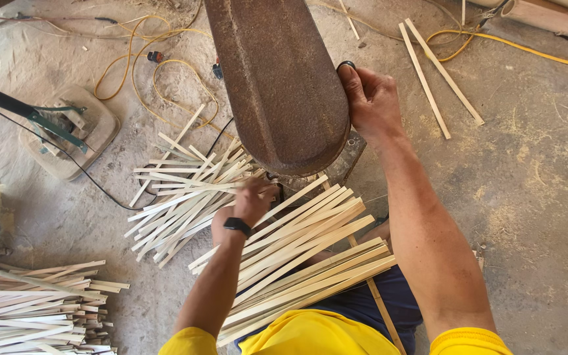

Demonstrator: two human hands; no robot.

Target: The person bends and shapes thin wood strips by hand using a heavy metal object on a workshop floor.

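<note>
A rusty brown machine guard (277, 79) rises in the centre of the head view. My right hand (371, 102) rests against its right side, fingers curled near a small dark ring or knob. My left hand (254, 200), with a black watch on the wrist, is closed on a pale bamboo strip (185, 197) just below the guard's lower end. A fan of long pale bamboo strips (304, 256) lies across my lap, under my left forearm.
A loose heap of cut strips (179, 197) lies on the dusty floor left of the machine. Another stack (27, 306) sits at bottom left. Yellow cable (159, 72) loops at the top. Two sticks (438, 75) lie at upper right. A green-handled tool (54, 121) rests at left.
</note>
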